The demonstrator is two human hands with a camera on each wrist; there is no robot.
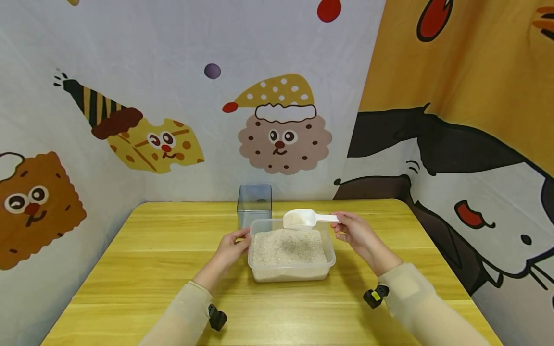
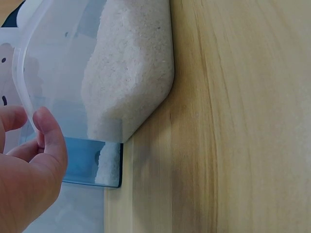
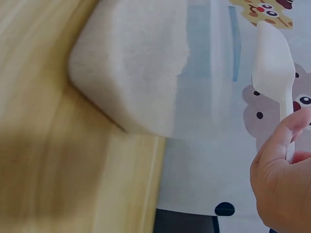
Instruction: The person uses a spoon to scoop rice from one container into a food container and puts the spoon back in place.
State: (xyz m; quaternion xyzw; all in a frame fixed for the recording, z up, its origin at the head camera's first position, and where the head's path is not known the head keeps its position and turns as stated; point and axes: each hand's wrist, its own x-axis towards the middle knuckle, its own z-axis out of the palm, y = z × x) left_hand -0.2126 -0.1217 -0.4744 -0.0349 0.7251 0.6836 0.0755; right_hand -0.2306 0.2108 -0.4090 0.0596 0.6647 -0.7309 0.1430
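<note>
My right hand (image 1: 357, 235) grips the handle of a white plastic scoop (image 1: 306, 219), which is held over the back part of a clear plastic container (image 1: 291, 277). Rice (image 1: 272, 247) lies in the container, with a shallow hollow near its middle. Some rice shows in the bowl of the scoop too. In the right wrist view, the scoop (image 3: 273, 63) is raised above the container's rim. My left hand (image 1: 229, 250) is at the container's left side; the left wrist view shows its thumb and fingers (image 2: 51, 133) pinching the rim at a corner.
Behind the container stands a taller bluish transparent bin (image 1: 254, 197), with a little rice at its bottom. Both stand on a wooden table (image 1: 173, 250). A cloth with cartoon prints (image 1: 173, 48) hangs right behind the table and along its sides.
</note>
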